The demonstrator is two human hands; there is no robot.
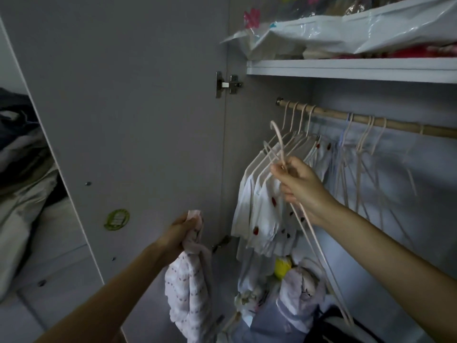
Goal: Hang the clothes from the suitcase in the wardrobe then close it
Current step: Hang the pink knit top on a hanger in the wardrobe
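Observation:
My left hand [184,231] grips a small white garment with a pink pattern [190,288], which hangs limp below the fist in front of the open wardrobe door [118,107]. My right hand [300,186] holds two pale pink hangers [279,144] by their necks, hooks up, just below the wooden rail [329,114]. Several white garments with red spots [262,209] hang on the rail's left end. Several bare hangers [366,154] hang further right. The suitcase is out of view.
A shelf [346,69] above the rail carries plastic-wrapped bundles [346,28]. Bags and loose clothes [296,288] are piled on the wardrobe floor. At the far left, folded clothing [22,169] lies stacked beyond the door.

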